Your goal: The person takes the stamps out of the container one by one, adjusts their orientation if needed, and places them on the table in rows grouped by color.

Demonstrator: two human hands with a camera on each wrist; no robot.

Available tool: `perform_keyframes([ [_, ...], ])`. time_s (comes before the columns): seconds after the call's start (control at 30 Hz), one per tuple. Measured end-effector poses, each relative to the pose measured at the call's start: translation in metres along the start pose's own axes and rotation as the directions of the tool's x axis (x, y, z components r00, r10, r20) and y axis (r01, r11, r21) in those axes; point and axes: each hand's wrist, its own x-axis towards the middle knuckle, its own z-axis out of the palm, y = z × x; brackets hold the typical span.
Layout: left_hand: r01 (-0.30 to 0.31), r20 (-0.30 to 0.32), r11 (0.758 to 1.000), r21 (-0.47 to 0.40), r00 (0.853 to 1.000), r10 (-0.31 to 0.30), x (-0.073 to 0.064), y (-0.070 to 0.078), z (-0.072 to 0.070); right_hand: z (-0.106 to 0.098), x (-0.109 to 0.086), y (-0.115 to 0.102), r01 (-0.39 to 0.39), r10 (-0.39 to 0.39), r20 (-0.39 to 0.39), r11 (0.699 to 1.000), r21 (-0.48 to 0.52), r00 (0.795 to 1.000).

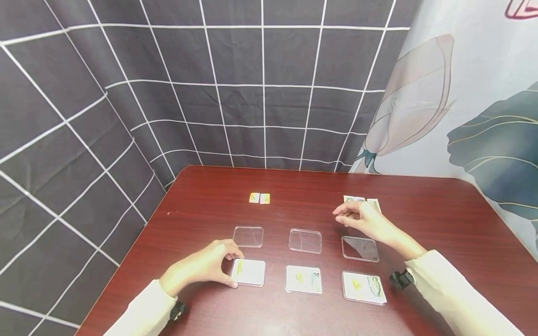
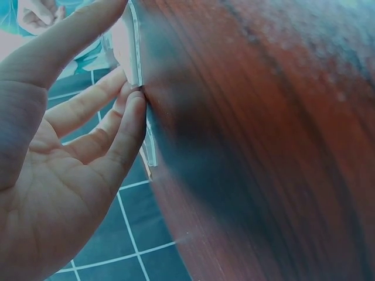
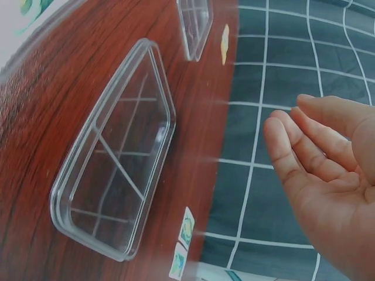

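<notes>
Left hand (image 1: pixel 208 264): thumb and fingers set well apart, gripping the left end of a card-filled case (image 1: pixel 251 272), which lies flat on the table (image 1: pixel 201 200), toward its left edge. Right hand (image 1: pixel 365 219): fingers loosely bent, thumb apart, nothing held; raised near small picture cards (image 1: pixel 373 204) toward the far right corner. Yellow cards (image 1: pixel 265 199) lie near the far edge

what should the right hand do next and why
Probably lower the right hand to one of the small picture cards at the back right: its fingers look empty and hover close by, while the left hand holds the left front case, which shows no green picture.
</notes>
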Motion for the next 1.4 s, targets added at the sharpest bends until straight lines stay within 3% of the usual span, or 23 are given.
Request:
perform_keyframes([
  [1.4, 0.031, 0.009, 0.999, 0.007, 0.999, -0.032, -0.001, 0.000, -0.001, 0.029, 0.015, -0.033, 0.068, -0.070, 0.115, 0.997, 0.022, 0.991],
])
